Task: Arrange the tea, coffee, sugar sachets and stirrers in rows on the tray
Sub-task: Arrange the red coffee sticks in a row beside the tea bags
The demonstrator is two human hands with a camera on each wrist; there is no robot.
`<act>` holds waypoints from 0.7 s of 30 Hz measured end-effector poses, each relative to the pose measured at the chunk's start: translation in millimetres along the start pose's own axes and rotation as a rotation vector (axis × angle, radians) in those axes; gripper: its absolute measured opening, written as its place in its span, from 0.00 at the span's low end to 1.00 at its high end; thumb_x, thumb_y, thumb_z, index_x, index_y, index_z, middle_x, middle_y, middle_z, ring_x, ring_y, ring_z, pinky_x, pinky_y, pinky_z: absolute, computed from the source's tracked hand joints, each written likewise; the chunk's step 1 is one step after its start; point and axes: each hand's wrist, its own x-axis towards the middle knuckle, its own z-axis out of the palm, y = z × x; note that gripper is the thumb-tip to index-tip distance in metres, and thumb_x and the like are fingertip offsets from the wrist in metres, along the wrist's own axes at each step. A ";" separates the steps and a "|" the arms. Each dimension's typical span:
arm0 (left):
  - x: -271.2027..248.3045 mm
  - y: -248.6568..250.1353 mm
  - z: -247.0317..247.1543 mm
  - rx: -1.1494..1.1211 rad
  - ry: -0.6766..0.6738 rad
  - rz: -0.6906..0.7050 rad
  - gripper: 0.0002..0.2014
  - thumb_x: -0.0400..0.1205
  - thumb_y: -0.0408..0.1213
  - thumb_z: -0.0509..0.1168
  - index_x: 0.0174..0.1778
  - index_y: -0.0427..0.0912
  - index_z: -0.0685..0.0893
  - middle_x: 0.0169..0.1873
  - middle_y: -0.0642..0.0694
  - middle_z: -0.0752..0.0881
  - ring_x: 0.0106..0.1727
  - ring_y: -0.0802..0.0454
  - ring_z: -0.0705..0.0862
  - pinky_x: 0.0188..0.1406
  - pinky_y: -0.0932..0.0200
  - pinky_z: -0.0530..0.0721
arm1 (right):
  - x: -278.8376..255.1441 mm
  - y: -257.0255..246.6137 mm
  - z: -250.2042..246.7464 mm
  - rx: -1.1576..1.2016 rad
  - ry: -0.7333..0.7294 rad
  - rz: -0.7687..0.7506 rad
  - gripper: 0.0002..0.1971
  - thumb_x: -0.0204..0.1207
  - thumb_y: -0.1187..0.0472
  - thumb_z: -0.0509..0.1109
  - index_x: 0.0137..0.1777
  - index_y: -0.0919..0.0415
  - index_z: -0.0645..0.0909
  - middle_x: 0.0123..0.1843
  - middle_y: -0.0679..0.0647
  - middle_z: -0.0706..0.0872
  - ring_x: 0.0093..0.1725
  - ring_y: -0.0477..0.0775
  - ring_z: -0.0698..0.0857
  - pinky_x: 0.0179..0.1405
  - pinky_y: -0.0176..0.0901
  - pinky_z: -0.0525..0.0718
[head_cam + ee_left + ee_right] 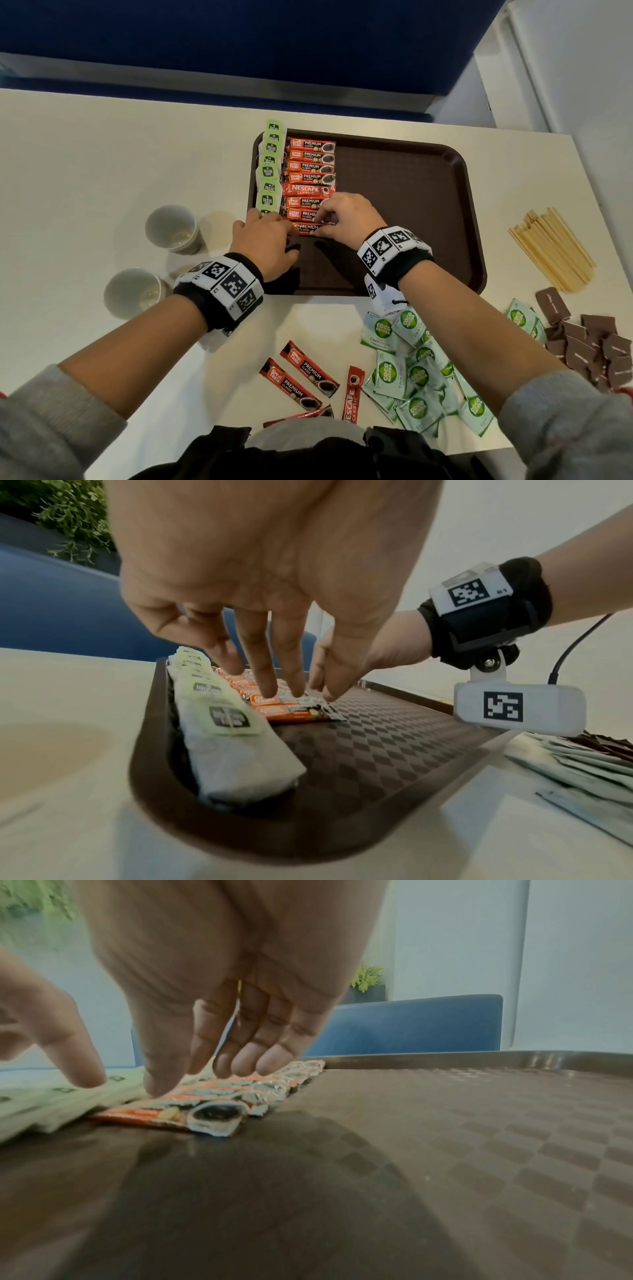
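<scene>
A brown tray (404,212) holds a column of green tea bags (269,171) along its left edge. Beside them runs a column of red coffee sachets (310,178). Both hands meet over the nearest coffee sachet (308,229), which lies flat on the tray. My left hand (274,226) touches its left end with straight fingers (270,691). My right hand (329,219) presses its right end, thumb down on it (157,1088), while the other fingertips (240,1066) rest on the sachets behind. Neither hand lifts anything.
Two paper cups (171,228) (135,294) stand left of the tray. Wooden stirrers (551,248) lie to its right. Green sugar sachets (411,370), brown sachets (589,346) and loose coffee sachets (301,373) are scattered near the table's front edge.
</scene>
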 end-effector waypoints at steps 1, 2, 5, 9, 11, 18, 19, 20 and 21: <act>-3.0 -0.8 -0.2 -0.025 0.012 0.007 0.19 0.80 0.49 0.65 0.67 0.52 0.78 0.65 0.48 0.79 0.69 0.43 0.70 0.65 0.47 0.70 | -3.9 -1.9 -0.7 0.013 0.005 -0.020 0.10 0.69 0.53 0.77 0.50 0.52 0.86 0.53 0.48 0.83 0.50 0.46 0.79 0.56 0.45 0.81; -6.7 -2.0 0.3 -0.064 0.017 0.020 0.17 0.79 0.48 0.67 0.62 0.51 0.80 0.61 0.48 0.81 0.66 0.44 0.73 0.62 0.49 0.73 | -8.5 -4.4 -1.4 0.022 -0.004 -0.039 0.10 0.69 0.53 0.78 0.49 0.52 0.86 0.51 0.48 0.83 0.47 0.46 0.79 0.54 0.45 0.81; -24.0 -3.4 4.5 -0.175 -0.061 0.083 0.11 0.76 0.42 0.72 0.53 0.49 0.83 0.49 0.51 0.85 0.51 0.53 0.80 0.48 0.61 0.75 | -27.1 -15.1 -4.0 0.030 -0.107 -0.084 0.09 0.68 0.55 0.79 0.47 0.54 0.87 0.44 0.46 0.83 0.40 0.42 0.79 0.44 0.37 0.78; -51.3 1.2 18.5 -0.111 -0.246 0.142 0.15 0.74 0.43 0.74 0.55 0.50 0.82 0.45 0.55 0.82 0.48 0.54 0.81 0.46 0.61 0.76 | -62.5 -30.0 4.4 0.014 -0.288 -0.077 0.09 0.65 0.55 0.81 0.43 0.58 0.89 0.32 0.41 0.83 0.33 0.39 0.80 0.35 0.29 0.77; -64.3 2.4 27.0 -0.088 -0.301 0.169 0.20 0.73 0.44 0.76 0.59 0.49 0.82 0.48 0.55 0.83 0.49 0.55 0.81 0.50 0.59 0.80 | -80.0 -37.1 13.7 -0.010 -0.384 -0.043 0.11 0.63 0.53 0.82 0.41 0.57 0.89 0.33 0.44 0.87 0.37 0.42 0.85 0.40 0.37 0.83; -108.6 0.7 64.7 0.166 -0.308 0.371 0.49 0.62 0.65 0.75 0.76 0.53 0.64 0.74 0.51 0.65 0.71 0.46 0.63 0.70 0.50 0.68 | -129.1 -45.8 56.6 -0.101 -0.529 0.099 0.23 0.54 0.49 0.86 0.47 0.53 0.84 0.46 0.46 0.85 0.47 0.48 0.84 0.48 0.43 0.84; -113.6 0.5 70.9 0.163 -0.301 0.381 0.50 0.61 0.66 0.75 0.77 0.53 0.63 0.75 0.50 0.63 0.72 0.46 0.62 0.71 0.49 0.66 | -134.9 -44.8 60.2 -0.106 -0.542 0.108 0.24 0.52 0.49 0.86 0.47 0.51 0.82 0.46 0.45 0.84 0.49 0.48 0.83 0.50 0.45 0.84; -118.1 0.6 76.6 0.163 -0.288 0.393 0.51 0.60 0.67 0.75 0.77 0.53 0.63 0.76 0.50 0.62 0.72 0.46 0.61 0.71 0.49 0.65 | -139.9 -43.1 62.6 -0.113 -0.556 0.107 0.25 0.51 0.50 0.87 0.47 0.50 0.80 0.47 0.44 0.82 0.51 0.48 0.82 0.53 0.46 0.84; -121.5 0.8 81.6 0.173 -0.273 0.407 0.52 0.60 0.68 0.74 0.77 0.53 0.62 0.76 0.50 0.61 0.73 0.45 0.61 0.72 0.48 0.64 | -144.2 -41.3 63.6 -0.126 -0.569 0.093 0.26 0.51 0.52 0.87 0.48 0.49 0.79 0.49 0.44 0.80 0.53 0.48 0.81 0.55 0.46 0.82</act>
